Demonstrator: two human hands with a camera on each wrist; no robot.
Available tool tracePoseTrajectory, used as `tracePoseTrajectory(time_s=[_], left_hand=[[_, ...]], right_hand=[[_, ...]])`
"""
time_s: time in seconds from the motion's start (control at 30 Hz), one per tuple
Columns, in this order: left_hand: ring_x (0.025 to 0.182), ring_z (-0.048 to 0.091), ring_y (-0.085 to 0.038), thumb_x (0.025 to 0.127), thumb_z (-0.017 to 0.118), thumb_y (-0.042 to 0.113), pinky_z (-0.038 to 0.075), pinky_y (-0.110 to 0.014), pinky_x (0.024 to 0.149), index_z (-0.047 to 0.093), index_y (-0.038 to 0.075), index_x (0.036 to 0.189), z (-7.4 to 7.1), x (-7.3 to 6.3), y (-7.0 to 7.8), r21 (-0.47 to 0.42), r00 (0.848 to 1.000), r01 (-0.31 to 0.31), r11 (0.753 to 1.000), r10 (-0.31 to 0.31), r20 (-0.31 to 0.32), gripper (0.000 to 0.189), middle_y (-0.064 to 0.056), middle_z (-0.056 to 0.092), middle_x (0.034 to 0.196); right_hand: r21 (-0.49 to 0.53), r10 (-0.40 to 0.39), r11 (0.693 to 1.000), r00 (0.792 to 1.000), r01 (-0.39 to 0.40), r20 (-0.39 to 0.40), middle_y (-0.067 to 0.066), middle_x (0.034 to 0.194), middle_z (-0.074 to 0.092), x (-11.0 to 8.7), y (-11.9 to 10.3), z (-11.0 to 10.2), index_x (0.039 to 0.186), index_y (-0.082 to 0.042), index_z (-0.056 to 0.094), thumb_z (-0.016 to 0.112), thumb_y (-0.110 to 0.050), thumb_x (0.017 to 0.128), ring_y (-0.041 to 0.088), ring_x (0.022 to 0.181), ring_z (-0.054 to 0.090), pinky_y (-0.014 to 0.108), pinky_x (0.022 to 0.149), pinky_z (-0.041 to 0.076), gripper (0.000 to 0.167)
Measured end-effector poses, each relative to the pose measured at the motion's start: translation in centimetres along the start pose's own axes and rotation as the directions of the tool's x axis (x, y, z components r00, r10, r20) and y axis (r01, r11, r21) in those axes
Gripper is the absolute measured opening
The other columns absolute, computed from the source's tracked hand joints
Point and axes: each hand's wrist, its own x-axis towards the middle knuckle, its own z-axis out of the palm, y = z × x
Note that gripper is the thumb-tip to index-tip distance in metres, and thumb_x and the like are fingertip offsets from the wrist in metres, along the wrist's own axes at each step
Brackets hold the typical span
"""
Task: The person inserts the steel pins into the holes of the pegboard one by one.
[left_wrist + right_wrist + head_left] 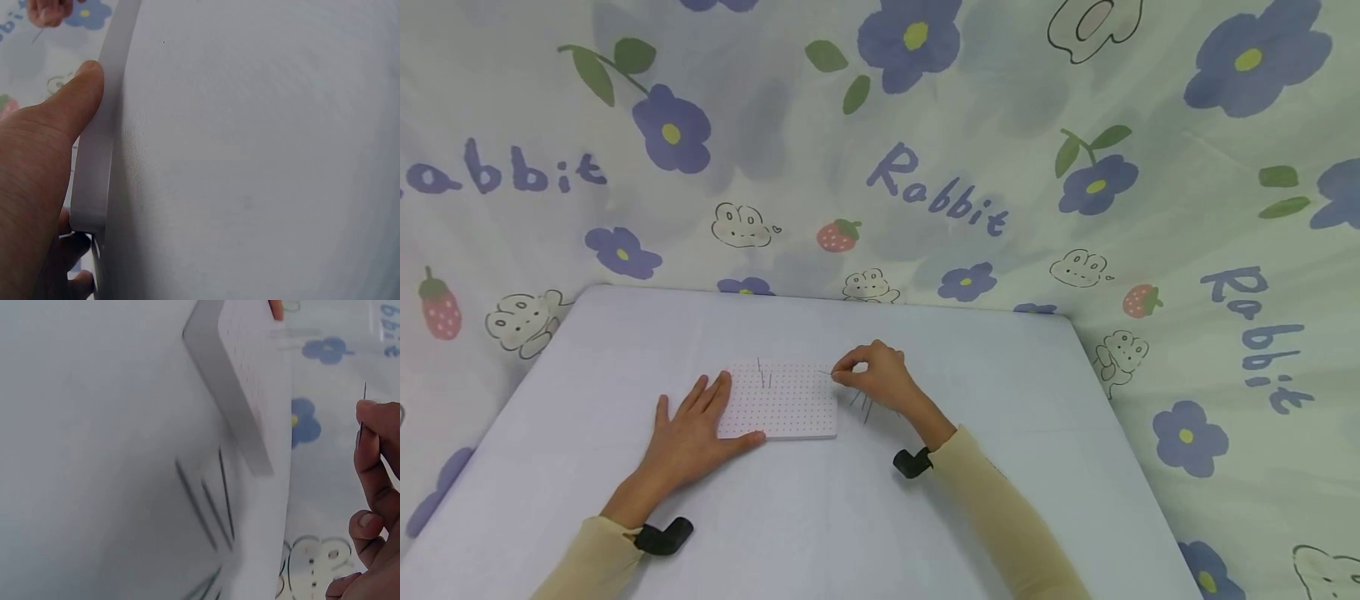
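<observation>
A white board with rows of small holes lies on the table. My left hand rests against its left side, fingers spread along that edge and thumb at the front edge. In the left wrist view the thumb lies straight against the board's side wall. My right hand pinches a thin dark metal pin between thumb and forefinger, its tip over the board's far right corner. Thin pins stand upright in the holes toward the far left.
Several loose pins lie on the white table just right of the board, below my right hand. Behind the table hangs a cloth printed with flowers and rabbits. Black cameras are strapped to both wrists.
</observation>
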Motion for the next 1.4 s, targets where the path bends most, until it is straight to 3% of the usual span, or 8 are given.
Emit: tracePoseTrajectory(time_s=[0.13,0.23,0.53,0.73,1.03,1.27,1.4], left_hand=[[0.151,0.015,-0.046,0.077,0.055,0.086,-0.009,-0.077,0.11,0.015,0.001,0.16,0.0,0.0,-0.1,-0.005,1.0,-0.001,1.0,0.001,0.005,0.125,-0.025,0.023,0.163],[0.151,0.015,-0.045,0.078,0.055,0.086,-0.008,-0.077,0.11,0.015,0.001,0.16,0.1,0.0,-0.3,-0.006,1.0,-0.004,1.0,0.005,0.005,0.125,-0.024,0.023,0.163],[0.151,0.016,-0.045,0.078,0.054,0.086,-0.008,-0.077,0.109,0.016,0.001,0.16,0.3,0.1,-0.5,-0.008,1.0,-0.015,1.0,0.015,0.0,0.124,-0.023,0.025,0.163],[0.152,0.016,-0.044,0.079,0.055,0.085,-0.009,-0.078,0.109,0.015,0.001,0.16,0.2,0.1,-0.6,-0.024,1.0,-0.015,1.0,0.015,0.0,0.123,-0.023,0.025,0.163],[0.152,0.015,-0.044,0.078,0.055,0.086,-0.009,-0.078,0.109,0.015,0.001,0.16,0.2,0.2,-0.6,-0.02,1.0,-0.015,1.0,0.015,0.001,0.125,-0.022,0.024,0.163],[0.152,0.014,-0.044,0.077,0.054,0.087,-0.01,-0.078,0.108,0.015,0.002,0.16,0.2,0.1,-0.5,-0.023,1.0,-0.012,1.0,0.012,0.009,0.125,-0.023,0.023,0.164],[0.152,0.015,-0.044,0.077,0.054,0.087,-0.009,-0.078,0.108,0.015,0.001,0.16,0.2,0.1,-0.5,-0.021,1.0,-0.012,1.0,0.012,0.008,0.126,-0.023,0.023,0.163]], right_hand=[[0.005,-0.023,1.0,0.999,0.023,0.023,-0.023,0.083,0.07,0.7,-1.6,1.8,0.093,-0.027,0.079,0.072,-0.031,0.093,0.017,0.1,0.061,0.054,0.097,0.033,0.008],[0.021,-0.04,0.999,0.998,0.039,0.044,-0.026,0.081,0.068,1.1,-2.5,3.2,0.093,-0.028,0.079,0.072,-0.033,0.093,0.019,0.099,0.06,0.053,0.095,0.034,0.008],[0.041,-0.056,0.998,0.996,0.053,0.075,-0.028,0.079,0.063,1.8,-4.5,5.9,0.092,-0.029,0.075,0.07,-0.033,0.095,0.005,0.092,0.058,0.062,0.109,0.031,0.008],[0.031,-0.067,0.997,0.996,0.065,0.06,-0.029,0.08,0.062,1.9,-5.1,6.9,0.092,-0.029,0.075,0.07,-0.032,0.094,0.012,0.096,0.059,0.061,0.112,0.03,0.006],[-0.014,-0.126,0.992,0.992,0.127,0.015,-0.029,0.084,0.067,1.9,-5.8,8.1,0.093,-0.03,0.075,0.071,-0.031,0.093,0.0,0.087,0.053,0.062,0.108,0.035,0.004],[-0.072,-0.166,0.984,0.986,0.165,-0.003,-0.027,0.09,0.072,2.1,-6.1,9.0,0.097,-0.034,0.074,0.069,-0.036,0.095,-0.001,0.085,0.056,0.043,0.099,0.041,0.006],[-0.105,-0.181,0.979,0.983,0.177,-0.03,-0.027,0.091,0.072,2.1,-6.4,9.5,0.099,-0.034,0.075,0.069,-0.039,0.095,-0.001,0.087,0.058,0.039,0.097,0.041,0.009]])
